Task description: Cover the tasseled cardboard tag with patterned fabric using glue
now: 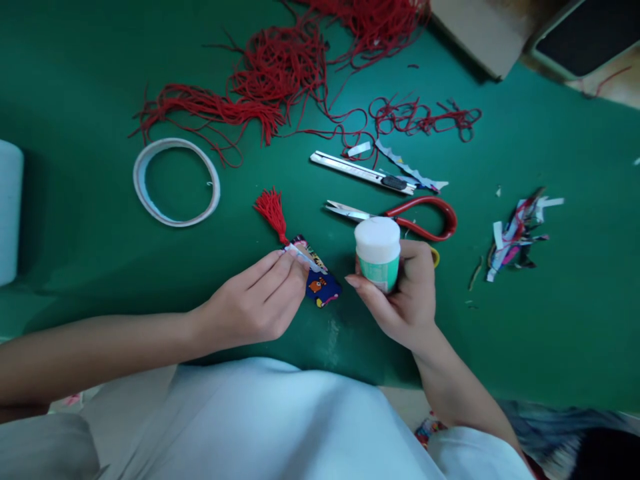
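Left hand (260,293) is pinching a small dark-blue patterned, cloth-looking piece (324,287) with a stringy red tassel (271,212), kinda covering part of the piece, toward the near edge of the green tabletop (90,280). Right hand (415,300) is gripping a white-and-green cylinder (379,263), hiding its base. Red-handled metal scissors (400,206) are lying beyond; tangled red cord (285,67) is sprawling toward the far edge, getting cropped.

In the right hand (413,293): bottle (380,260), smooth plastic, matt cap. In the left hand (257,297): patch (323,287), printed cloth. Just beyond it: tassel (273,212), thread. Beyond the right hand: scissors (353,212), metal blades, glossy handles; cutter (355,170), shiny metal. Beneath both: table (560,340), smooth.
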`<state>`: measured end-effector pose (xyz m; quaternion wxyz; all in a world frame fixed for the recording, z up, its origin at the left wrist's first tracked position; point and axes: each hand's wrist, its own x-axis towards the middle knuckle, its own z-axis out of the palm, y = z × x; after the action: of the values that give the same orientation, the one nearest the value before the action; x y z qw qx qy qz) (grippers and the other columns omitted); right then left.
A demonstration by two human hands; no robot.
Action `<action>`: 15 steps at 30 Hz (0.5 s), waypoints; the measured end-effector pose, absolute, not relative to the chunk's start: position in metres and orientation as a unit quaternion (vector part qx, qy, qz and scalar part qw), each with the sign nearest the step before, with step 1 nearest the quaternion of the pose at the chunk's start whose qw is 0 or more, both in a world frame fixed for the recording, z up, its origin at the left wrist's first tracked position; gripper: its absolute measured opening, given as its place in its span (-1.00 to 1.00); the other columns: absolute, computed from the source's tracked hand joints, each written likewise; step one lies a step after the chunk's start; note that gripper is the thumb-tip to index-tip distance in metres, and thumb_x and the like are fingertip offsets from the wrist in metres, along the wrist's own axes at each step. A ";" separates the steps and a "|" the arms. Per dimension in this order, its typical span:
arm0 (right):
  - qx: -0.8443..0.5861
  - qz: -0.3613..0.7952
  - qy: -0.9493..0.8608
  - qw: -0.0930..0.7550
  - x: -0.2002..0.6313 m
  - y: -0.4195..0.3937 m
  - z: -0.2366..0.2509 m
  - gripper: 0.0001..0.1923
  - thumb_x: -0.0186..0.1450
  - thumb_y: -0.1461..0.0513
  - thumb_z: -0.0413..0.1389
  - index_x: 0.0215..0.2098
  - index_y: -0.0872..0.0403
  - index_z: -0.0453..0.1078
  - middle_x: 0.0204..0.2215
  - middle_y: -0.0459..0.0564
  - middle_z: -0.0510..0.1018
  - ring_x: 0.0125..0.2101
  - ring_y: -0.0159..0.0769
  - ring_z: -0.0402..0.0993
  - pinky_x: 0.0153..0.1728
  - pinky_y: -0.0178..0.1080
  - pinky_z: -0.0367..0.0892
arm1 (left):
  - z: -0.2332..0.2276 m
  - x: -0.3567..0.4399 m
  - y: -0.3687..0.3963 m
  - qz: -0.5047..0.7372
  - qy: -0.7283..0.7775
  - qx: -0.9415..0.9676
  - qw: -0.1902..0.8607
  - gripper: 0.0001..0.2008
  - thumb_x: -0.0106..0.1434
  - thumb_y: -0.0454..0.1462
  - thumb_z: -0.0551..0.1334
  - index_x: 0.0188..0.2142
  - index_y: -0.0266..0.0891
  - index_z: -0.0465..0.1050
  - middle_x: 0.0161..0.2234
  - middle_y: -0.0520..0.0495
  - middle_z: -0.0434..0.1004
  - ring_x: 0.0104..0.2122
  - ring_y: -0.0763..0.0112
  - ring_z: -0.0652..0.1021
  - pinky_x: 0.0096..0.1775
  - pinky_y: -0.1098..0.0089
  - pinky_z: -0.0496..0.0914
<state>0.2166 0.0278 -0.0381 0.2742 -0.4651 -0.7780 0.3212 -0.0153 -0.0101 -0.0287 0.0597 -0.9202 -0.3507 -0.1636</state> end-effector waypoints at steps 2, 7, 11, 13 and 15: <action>-0.470 0.318 -0.775 0.279 0.215 0.029 -0.038 -0.64 0.22 0.20 0.27 -0.14 0.00 0.19 -0.36 -0.09 0.42 -0.48 -0.35 0.35 -0.55 -0.27 0.25 | -0.029 -0.015 -0.010 -0.160 -0.352 -0.920 0.059 -0.70 0.22 -0.29 0.32 -0.11 -0.50 0.56 -0.20 -0.18 0.67 -0.18 0.26 0.65 -0.11 0.34 0.60; -0.480 0.329 -0.757 0.297 0.212 0.028 -0.042 -0.58 0.15 0.25 0.31 -0.17 -0.02 0.17 -0.43 -0.16 0.38 -0.53 -0.37 0.34 -0.56 -0.28 0.24 | -0.029 -0.016 -0.010 -0.161 -0.349 -0.922 0.053 -0.70 0.23 -0.29 0.31 -0.11 -0.51 0.55 -0.20 -0.19 0.66 -0.17 0.24 0.65 -0.10 0.32 0.60; -0.497 0.351 -0.736 0.296 0.212 0.027 -0.042 -0.58 0.13 0.24 0.33 -0.19 -0.03 0.20 -0.43 -0.16 0.38 -0.52 -0.38 0.32 -0.55 -0.29 0.23 | -0.030 -0.016 -0.012 -0.156 -0.350 -0.922 0.058 -0.65 0.21 -0.27 0.33 -0.08 -0.53 0.54 -0.18 -0.19 0.66 -0.16 0.23 0.65 -0.09 0.31 0.60; -0.494 0.397 -0.714 0.296 0.213 0.026 -0.043 -0.60 0.13 0.20 0.33 -0.17 -0.03 0.24 -0.41 -0.15 0.39 -0.52 -0.38 0.32 -0.54 -0.29 0.24 | -0.030 -0.016 -0.013 -0.153 -0.351 -0.921 0.066 -0.64 0.21 -0.26 0.33 -0.07 -0.53 0.53 -0.17 -0.19 0.66 -0.15 0.24 0.65 -0.08 0.32 0.59; -0.476 0.478 -0.672 0.307 0.216 0.024 -0.043 -0.63 0.19 0.13 0.27 -0.10 -0.04 0.26 -0.38 -0.13 0.41 -0.53 -0.38 0.32 -0.56 -0.28 0.23 | -0.029 -0.016 -0.014 -0.149 -0.354 -0.920 0.073 -0.63 0.22 -0.25 0.33 -0.07 -0.53 0.53 -0.16 -0.19 0.66 -0.15 0.24 0.65 -0.08 0.34 0.59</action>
<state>0.2157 0.0235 -0.0431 0.3067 -0.4757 -0.6720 0.4776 -0.0159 -0.0144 -0.0293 0.0735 -0.9204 -0.3537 -0.1492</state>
